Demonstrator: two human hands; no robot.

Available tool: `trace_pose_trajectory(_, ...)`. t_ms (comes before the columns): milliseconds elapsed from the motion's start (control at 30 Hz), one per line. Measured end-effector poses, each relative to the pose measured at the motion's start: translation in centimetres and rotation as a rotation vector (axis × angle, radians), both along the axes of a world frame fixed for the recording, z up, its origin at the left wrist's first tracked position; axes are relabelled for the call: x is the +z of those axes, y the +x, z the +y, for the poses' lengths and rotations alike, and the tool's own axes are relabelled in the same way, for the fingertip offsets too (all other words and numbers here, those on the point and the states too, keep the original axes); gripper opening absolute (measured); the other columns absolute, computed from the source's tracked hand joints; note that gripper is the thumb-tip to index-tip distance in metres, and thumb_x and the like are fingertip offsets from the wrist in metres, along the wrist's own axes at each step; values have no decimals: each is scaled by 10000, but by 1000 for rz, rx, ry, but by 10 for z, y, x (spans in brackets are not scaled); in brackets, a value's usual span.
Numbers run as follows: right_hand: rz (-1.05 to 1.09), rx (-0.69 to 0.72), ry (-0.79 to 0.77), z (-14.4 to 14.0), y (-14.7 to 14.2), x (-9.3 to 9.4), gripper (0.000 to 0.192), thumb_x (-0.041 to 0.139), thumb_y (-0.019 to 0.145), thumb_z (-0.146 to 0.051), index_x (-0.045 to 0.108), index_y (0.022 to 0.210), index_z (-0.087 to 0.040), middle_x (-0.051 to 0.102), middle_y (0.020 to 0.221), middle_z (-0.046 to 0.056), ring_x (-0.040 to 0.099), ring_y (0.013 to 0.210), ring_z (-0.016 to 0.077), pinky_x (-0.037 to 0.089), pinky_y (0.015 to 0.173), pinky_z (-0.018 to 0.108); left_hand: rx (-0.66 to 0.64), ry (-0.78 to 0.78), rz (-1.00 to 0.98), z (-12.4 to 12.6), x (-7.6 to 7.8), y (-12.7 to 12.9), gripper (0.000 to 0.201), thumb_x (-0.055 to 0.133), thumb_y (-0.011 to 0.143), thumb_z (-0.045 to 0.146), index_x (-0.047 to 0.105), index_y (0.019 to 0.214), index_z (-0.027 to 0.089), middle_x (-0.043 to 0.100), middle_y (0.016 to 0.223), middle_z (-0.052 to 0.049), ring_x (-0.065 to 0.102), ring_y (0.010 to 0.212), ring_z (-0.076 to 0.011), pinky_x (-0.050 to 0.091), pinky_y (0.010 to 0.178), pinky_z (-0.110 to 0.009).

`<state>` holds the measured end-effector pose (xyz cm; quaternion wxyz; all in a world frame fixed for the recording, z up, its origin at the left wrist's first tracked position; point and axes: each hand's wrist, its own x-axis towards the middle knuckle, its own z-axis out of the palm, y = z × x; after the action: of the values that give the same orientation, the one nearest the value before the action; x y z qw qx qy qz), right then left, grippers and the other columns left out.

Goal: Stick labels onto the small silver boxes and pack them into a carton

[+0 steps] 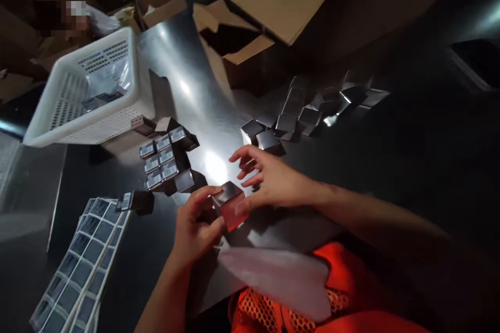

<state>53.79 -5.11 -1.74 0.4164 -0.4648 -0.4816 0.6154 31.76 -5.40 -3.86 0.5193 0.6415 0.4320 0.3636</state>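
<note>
A small box (230, 195) with a dark, shiny top and a reddish-lit side is between the thumb and fingers of my left hand (193, 226), just above the metal table. My right hand (273, 179) is at its right, with the fingers spread and the thumb tip at or against the box's side. Left of the hands stands a cluster of small dark boxes (166, 157) with white barcode labels facing up. Beyond my right fingers lie more small dark boxes (269, 141), without visible labels.
A white perforated basket (135, 86) holding a few dark boxes stands at the back left. Sheets of square labels (88, 250) lie at the lower left under a single box (140, 202). An open cardboard carton (250, 52) is at the back; flattish dark box pieces (312, 109) lie right.
</note>
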Motion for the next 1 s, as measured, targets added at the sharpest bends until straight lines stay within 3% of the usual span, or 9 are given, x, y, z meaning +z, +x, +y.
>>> trace_pose_trajectory(100, 86, 328, 0, 7, 10, -2, 884, 939, 574, -269, 545, 1365, -231, 614, 1191, 58, 648, 960, 152, 585, 772, 265, -18, -96, 86, -2, 11, 1, 476, 860, 661, 242, 686, 1104, 232, 785, 918, -40, 694, 634, -146, 520, 559, -208)
trace_pose_trajectory(167, 19, 388, 129, 8, 16, 2, 804, 883, 690, -273, 539, 1414, -206, 657, 1092, 50, 652, 1003, 170, 579, 840, 292, -11, -148, 174, -2, 18, 3, 640, 864, 652, 285, 644, 1252, 249, 794, 1001, -61, 591, 490, -100, 456, 464, -203)
trace_pose_trajectory(300, -613, 256, 613, 9, 23, 8, 591, 798, 835, -280, 612, 1392, -211, 678, 1125, 100, 606, 1179, 265, 477, 1063, 492, 87, -70, 362, 7, 28, -2, 878, 883, 623, 390, 534, 1421, 286, 722, 1283, -135, 418, 371, -42, 389, 374, -225)
trace_pose_trajectory(400, -1111, 102, 856, 15, 22, -4, 407, 712, 894, -269, 681, 1299, -242, 625, 1360, 149, 396, 1446, 380, 178, 1174, 733, 317, 31, 446, 17, 32, -12, 773, 825, 691, 517, 569, 1382, 286, 745, 1243, -108, 524, 439, -84, 463, 453, -250)
trace_pose_trajectory(467, -1262, 44, 939, 24, 20, -16, 348, 690, 914, -355, 695, 1242, -238, 508, 1541, 134, 277, 1525, 396, 22, 1175, 781, 415, 96, 462, 20, 33, -17, 731, 805, 698, 569, 603, 1337, 276, 772, 1173, -87, 565, 484, -105, 493, 522, -269)
trace_pose_trajectory(600, -1421, -73, 895, 43, 21, -30, 259, 624, 976, -418, 708, 1153, -248, 632, 1429, 90, 413, 1472, 348, 116, 1195, 767, 415, 136, 464, 21, 31, -17, 632, 772, 727, 555, 636, 1274, 269, 785, 1133, -64, 573, 476, -117, 486, 540, -291)
trace_pose_trajectory(733, -1469, -244, 814, 57, 36, -32, 197, 672, 952, -297, 723, 1132, -236, 700, 1315, 124, 573, 1327, 357, 318, 1119, 764, 447, 149, 370, 24, 28, -15, 503, 750, 761, 470, 668, 1203, 245, 799, 1049, -65, 735, 741, -203, 551, 668, -309)
trace_pose_trajectory(867, -1468, -397, 758, 57, 51, -24, 253, 648, 950, -224, 720, 1190, -185, 604, 1432, 207, 503, 1391, 421, 327, 1117, 749, 551, 254, 267, 29, 29, -20, 377, 700, 822, 421, 683, 1142, 223, 800, 948, -62, 753, 743, -217, 567, 687, -325)
trace_pose_trajectory(1000, -1199, -403, 772, 32, 17, 0, 484, 684, 935, -388, 612, 1344, -141, 572, 1435, 220, 430, 1448, 407, 353, 1160, 653, 680, 338, 243, 30, 26, -24, 291, 674, 853, 386, 684, 1096, 226, 778, 878, -31, 733, 725, -187, 549, 719, -308)
